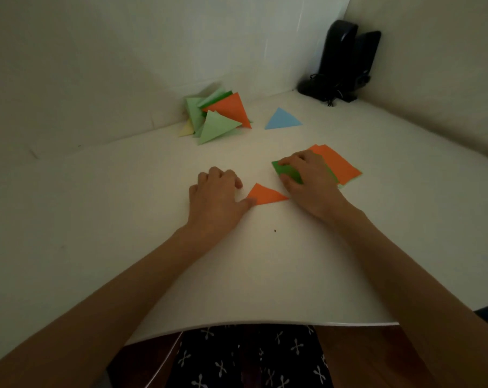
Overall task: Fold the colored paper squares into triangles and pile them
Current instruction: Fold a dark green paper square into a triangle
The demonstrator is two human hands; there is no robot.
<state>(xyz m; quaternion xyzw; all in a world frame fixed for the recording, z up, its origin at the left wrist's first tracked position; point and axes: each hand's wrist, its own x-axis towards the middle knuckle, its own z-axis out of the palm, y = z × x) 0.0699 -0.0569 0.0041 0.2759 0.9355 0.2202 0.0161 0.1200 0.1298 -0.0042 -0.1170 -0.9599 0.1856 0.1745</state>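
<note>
Near the middle of the frame, the person's left hand rests on the white table. Its fingers are loosely curled, knuckles up, and the thumb tip lies on the left corner of a folded orange triangle, which sits flat between the two hands.

Just right of it, the right hand pinches a dark green sheet, with the thumb at the near edge and the fingers curled over the far edge. That sheet lies on top of a small stack of orange squares, which fans out to the right from under the hand.

Toward the upper middle, against the wall, a loose pile of triangles holds light green, orange and pale yellow pieces. A single blue triangle lies apart just to its right.

A black device with cords stands in the upper right corner. Dark patterned clothing shows below the table edge.
</note>
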